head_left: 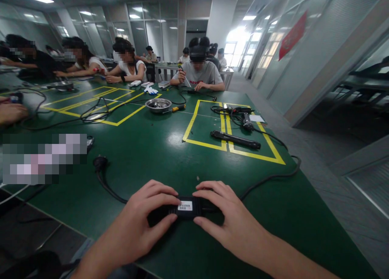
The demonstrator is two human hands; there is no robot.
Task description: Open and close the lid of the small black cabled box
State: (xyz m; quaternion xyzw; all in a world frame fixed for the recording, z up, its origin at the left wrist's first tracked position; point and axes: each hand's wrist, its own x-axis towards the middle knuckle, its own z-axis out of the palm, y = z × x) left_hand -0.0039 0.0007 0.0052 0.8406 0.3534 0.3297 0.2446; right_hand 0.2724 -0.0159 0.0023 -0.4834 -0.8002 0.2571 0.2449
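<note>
Left hand (138,214): you grip the black box (186,208), left end
Right hand (235,218): likewise, right end
Plug (100,163): left of the box

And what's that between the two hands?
In the head view, a black box with a white label sits between the left hand and right hand, both holding it.

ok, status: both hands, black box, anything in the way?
Left fingers at left end of box, right fingers at right end. White label faces up. Left cord, right cord trail off; nothing seen blocking box.
</note>
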